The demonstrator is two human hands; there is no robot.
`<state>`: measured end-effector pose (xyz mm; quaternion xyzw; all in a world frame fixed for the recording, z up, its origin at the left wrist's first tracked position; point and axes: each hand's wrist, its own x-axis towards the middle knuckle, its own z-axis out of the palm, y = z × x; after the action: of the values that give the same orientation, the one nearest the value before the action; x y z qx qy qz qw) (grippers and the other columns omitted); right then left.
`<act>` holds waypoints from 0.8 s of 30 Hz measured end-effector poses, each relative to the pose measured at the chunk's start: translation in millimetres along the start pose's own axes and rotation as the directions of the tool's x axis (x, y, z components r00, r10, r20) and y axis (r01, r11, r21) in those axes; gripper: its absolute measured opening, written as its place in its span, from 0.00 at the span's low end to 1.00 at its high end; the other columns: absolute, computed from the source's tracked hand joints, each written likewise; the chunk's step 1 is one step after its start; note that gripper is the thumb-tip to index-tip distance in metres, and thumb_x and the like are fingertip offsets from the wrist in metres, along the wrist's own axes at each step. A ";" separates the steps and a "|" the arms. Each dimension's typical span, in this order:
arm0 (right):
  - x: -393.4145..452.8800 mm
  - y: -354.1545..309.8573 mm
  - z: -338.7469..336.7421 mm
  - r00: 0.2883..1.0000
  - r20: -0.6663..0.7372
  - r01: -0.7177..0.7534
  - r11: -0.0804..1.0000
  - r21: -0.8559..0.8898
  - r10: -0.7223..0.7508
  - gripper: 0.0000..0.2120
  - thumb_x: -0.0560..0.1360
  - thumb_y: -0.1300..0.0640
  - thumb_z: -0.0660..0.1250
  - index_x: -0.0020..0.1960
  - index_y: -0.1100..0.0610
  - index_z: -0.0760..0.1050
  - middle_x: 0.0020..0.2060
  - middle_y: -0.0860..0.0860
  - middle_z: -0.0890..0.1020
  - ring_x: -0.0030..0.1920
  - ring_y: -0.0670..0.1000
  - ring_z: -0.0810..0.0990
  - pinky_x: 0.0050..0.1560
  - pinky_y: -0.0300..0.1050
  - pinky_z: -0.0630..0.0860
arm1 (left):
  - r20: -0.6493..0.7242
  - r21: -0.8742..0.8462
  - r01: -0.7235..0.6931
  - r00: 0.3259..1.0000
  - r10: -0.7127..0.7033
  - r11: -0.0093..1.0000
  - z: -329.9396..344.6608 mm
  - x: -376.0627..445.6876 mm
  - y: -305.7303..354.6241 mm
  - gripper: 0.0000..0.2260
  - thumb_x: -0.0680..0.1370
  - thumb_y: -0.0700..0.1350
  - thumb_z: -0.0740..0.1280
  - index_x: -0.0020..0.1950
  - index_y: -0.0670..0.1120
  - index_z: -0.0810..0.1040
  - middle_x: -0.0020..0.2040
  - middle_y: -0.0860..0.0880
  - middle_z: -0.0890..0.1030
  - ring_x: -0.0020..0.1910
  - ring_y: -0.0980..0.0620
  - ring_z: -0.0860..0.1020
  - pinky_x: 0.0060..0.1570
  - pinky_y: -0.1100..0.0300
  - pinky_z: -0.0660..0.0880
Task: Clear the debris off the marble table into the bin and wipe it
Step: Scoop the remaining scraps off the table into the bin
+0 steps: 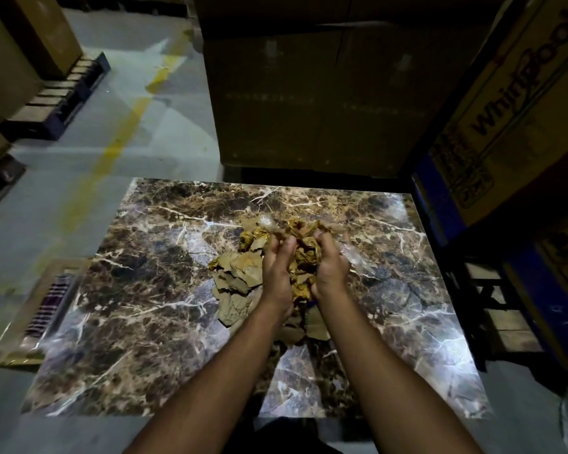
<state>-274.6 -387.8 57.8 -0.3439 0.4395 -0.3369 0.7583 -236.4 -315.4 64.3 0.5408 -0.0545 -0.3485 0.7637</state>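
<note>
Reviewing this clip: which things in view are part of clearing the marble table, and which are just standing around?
Part of the job:
- marble table
- heap of brown paper scraps
- crumpled bundle gathered between left hand and right hand
- clear plastic scrap

Just standing around:
- Whirlpool carton
- big cardboard box behind the table
- pallet
- flat box on the floor

No bin is in view.

Warehouse: stacked appliance cartons [505,103], pallets [63,93], yellow-lined concrete floor [118,142].

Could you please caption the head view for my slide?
Both hands, left and right, scoop crumpled debris off the marble table.
</note>
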 end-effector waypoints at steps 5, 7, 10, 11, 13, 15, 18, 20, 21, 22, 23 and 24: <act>-14.2 11.3 1.6 0.991 0.043 0.135 0.943 -0.305 -0.128 0.20 0.74 0.43 0.71 0.57 0.58 0.81 0.39 0.49 0.87 0.43 0.49 0.86 0.40 0.41 0.79 | -0.109 -0.049 -0.067 0.992 0.062 0.997 7.7 0.5 7.6 0.10 0.78 0.41 0.71 0.56 0.38 0.79 0.46 0.46 0.84 0.45 0.50 0.84 0.41 0.60 0.79; -16.4 17.3 -0.6 0.984 0.113 0.172 0.918 -0.357 -0.140 0.25 0.76 0.40 0.68 0.63 0.58 0.78 0.41 0.46 0.87 0.43 0.44 0.86 0.42 0.39 0.79 | -0.141 -0.064 -0.053 0.989 0.043 0.997 8.3 4.2 4.5 0.10 0.76 0.42 0.74 0.54 0.41 0.80 0.46 0.45 0.85 0.45 0.48 0.84 0.41 0.57 0.80; -24.4 18.0 -1.2 0.963 0.217 0.222 0.928 -0.299 -0.160 0.19 0.83 0.47 0.59 0.65 0.60 0.75 0.46 0.43 0.87 0.49 0.41 0.85 0.47 0.34 0.77 | -0.154 -0.080 -0.032 0.988 0.019 0.996 6.3 7.1 3.0 0.11 0.74 0.43 0.76 0.54 0.43 0.81 0.50 0.42 0.85 0.48 0.44 0.85 0.45 0.52 0.81; -26.9 17.4 -1.0 0.955 0.257 0.214 0.942 -0.259 -0.146 0.17 0.85 0.49 0.56 0.64 0.59 0.75 0.48 0.44 0.87 0.52 0.40 0.84 0.50 0.34 0.77 | -0.162 -0.080 -0.028 0.987 0.015 0.996 5.8 8.5 3.0 0.12 0.73 0.43 0.77 0.54 0.43 0.81 0.50 0.42 0.85 0.48 0.43 0.85 0.45 0.51 0.82; -27.2 19.1 -2.6 0.952 0.290 0.173 0.956 -0.238 -0.100 0.18 0.85 0.47 0.54 0.67 0.56 0.74 0.55 0.48 0.85 0.57 0.41 0.83 0.57 0.36 0.77 | -0.163 -0.076 -0.026 0.987 0.013 0.997 6.6 11.9 4.5 0.13 0.72 0.41 0.78 0.54 0.40 0.80 0.49 0.42 0.86 0.47 0.43 0.85 0.45 0.50 0.82; -26.8 16.0 -7.4 0.944 0.329 0.133 0.951 -0.278 -0.036 0.29 0.80 0.36 0.59 0.71 0.55 0.72 0.63 0.55 0.82 0.62 0.49 0.82 0.64 0.46 0.78 | -0.144 -0.098 -0.011 0.990 -0.004 0.995 8.7 15.5 8.0 0.13 0.71 0.38 0.78 0.53 0.39 0.80 0.47 0.42 0.85 0.46 0.42 0.85 0.45 0.49 0.82; -23.8 3.3 -14.1 0.938 0.339 0.200 0.916 -0.348 -0.076 0.21 0.78 0.36 0.62 0.64 0.46 0.75 0.64 0.56 0.81 0.58 0.47 0.83 0.58 0.45 0.79 | -0.141 -0.203 0.071 0.985 -0.101 0.977 5.2 21.9 15.0 0.16 0.70 0.38 0.78 0.55 0.42 0.79 0.49 0.41 0.85 0.48 0.39 0.84 0.45 0.46 0.82; -17.6 -0.6 -21.9 0.919 0.329 0.318 0.900 -0.299 -0.215 0.24 0.79 0.39 0.63 0.73 0.44 0.69 0.69 0.52 0.77 0.65 0.50 0.80 0.63 0.49 0.78 | -0.160 -0.327 0.135 0.967 -0.196 0.935 1.5 25.7 19.9 0.26 0.66 0.41 0.81 0.62 0.40 0.78 0.54 0.39 0.84 0.49 0.37 0.84 0.42 0.47 0.81; -18.2 -0.6 -25.7 0.915 0.306 0.351 0.893 -0.281 -0.263 0.28 0.77 0.38 0.63 0.75 0.44 0.66 0.72 0.51 0.74 0.67 0.52 0.77 0.64 0.52 0.76 | -0.159 -0.372 0.157 0.960 -0.229 0.915 0.2 27.2 22.0 0.33 0.62 0.43 0.82 0.65 0.40 0.76 0.56 0.38 0.84 0.50 0.37 0.84 0.42 0.46 0.81; -17.9 3.0 -28.9 0.928 0.256 0.340 0.894 -0.293 -0.270 0.31 0.75 0.34 0.62 0.75 0.42 0.66 0.73 0.50 0.73 0.68 0.53 0.76 0.64 0.56 0.75 | -0.145 -0.392 0.187 0.954 -0.261 0.901 -1.0 28.9 23.4 0.38 0.59 0.46 0.84 0.67 0.40 0.76 0.58 0.37 0.83 0.53 0.36 0.83 0.43 0.45 0.80; -19.8 7.5 -32.8 0.946 0.191 0.310 0.903 -0.297 -0.262 0.31 0.72 0.30 0.62 0.73 0.39 0.68 0.72 0.50 0.73 0.68 0.54 0.75 0.63 0.57 0.73 | -0.129 -0.397 0.219 0.948 -0.291 0.891 -1.7 29.8 24.4 0.43 0.56 0.49 0.85 0.68 0.41 0.75 0.60 0.37 0.82 0.55 0.35 0.82 0.44 0.43 0.80; -20.6 13.1 -36.7 0.964 0.115 0.264 0.924 -0.278 -0.241 0.30 0.71 0.28 0.62 0.69 0.37 0.70 0.71 0.50 0.74 0.66 0.54 0.76 0.62 0.58 0.72 | -0.113 -0.394 0.248 0.942 -0.315 0.885 -2.1 30.8 23.9 0.46 0.53 0.51 0.85 0.69 0.42 0.75 0.62 0.37 0.81 0.58 0.35 0.81 0.46 0.42 0.80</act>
<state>-312.8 -372.3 42.1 -0.5182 0.4062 -0.3497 0.6665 -201.0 -327.8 75.1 0.4154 0.1589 -0.4115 0.7955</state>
